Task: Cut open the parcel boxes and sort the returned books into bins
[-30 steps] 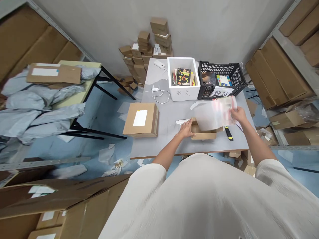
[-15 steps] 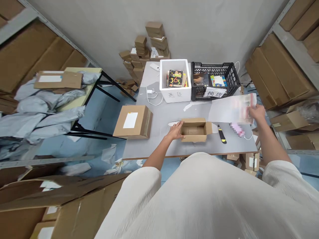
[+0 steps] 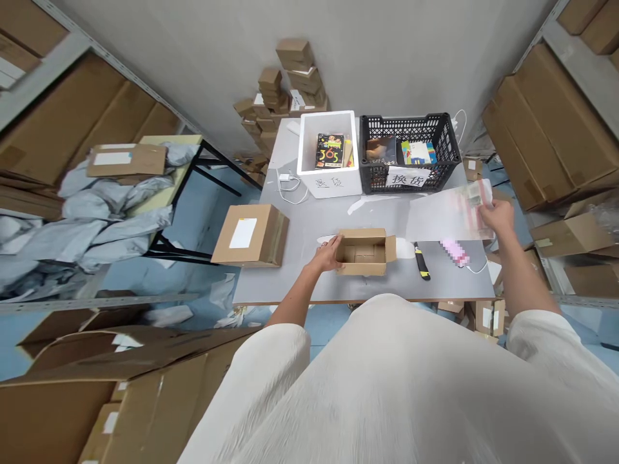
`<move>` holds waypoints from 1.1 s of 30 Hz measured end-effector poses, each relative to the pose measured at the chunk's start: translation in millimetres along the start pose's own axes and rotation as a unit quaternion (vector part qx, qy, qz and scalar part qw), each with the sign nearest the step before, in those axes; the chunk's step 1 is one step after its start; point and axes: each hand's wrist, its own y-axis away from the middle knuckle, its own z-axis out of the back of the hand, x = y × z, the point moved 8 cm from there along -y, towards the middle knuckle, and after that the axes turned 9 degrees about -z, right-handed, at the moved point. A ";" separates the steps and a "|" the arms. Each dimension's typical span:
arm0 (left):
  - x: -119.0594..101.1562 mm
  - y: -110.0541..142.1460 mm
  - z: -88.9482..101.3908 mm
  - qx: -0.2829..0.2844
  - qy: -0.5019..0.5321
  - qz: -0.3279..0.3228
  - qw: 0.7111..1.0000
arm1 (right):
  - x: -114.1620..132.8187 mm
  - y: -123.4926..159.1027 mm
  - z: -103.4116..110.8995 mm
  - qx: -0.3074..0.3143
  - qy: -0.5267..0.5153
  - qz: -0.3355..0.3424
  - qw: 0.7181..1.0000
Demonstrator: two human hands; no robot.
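My left hand [image 3: 329,254] grips the left end of a small open cardboard box [image 3: 362,269], thumb at its near edge and fingers at its far edge. The box stands upright with nothing inside, a flap folded out on its right. Out to the right, my right hand [image 3: 497,218] is closed on the right edge of a translucent plastic bag [image 3: 435,216] with a reddish printed end. The bag spreads flat above the table. Between the box and the bag's lower edge lies a black and yellow utility knife [image 3: 422,263], with a pink blurred item [image 3: 454,252] to its right.
On the grey table [image 3: 271,287] stand a white foam bin [image 3: 333,183] of books, a black crate [image 3: 411,174] with books, and a closed carton [image 3: 249,241]. A side table [image 3: 178,174] carries grey parcels. Stacked boxes [image 3: 304,80] and loaded shelves surround the table.
The view has shifted slightly, so the table items appear a little further left. My left hand keeps its grip on the box, and my right hand still holds the bag.
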 end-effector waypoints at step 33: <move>-0.1 1.5 -8.3 0.040 -0.015 0.055 0.998 | 35.4 28.6 -288.5 0.244 -0.176 -0.089 0.949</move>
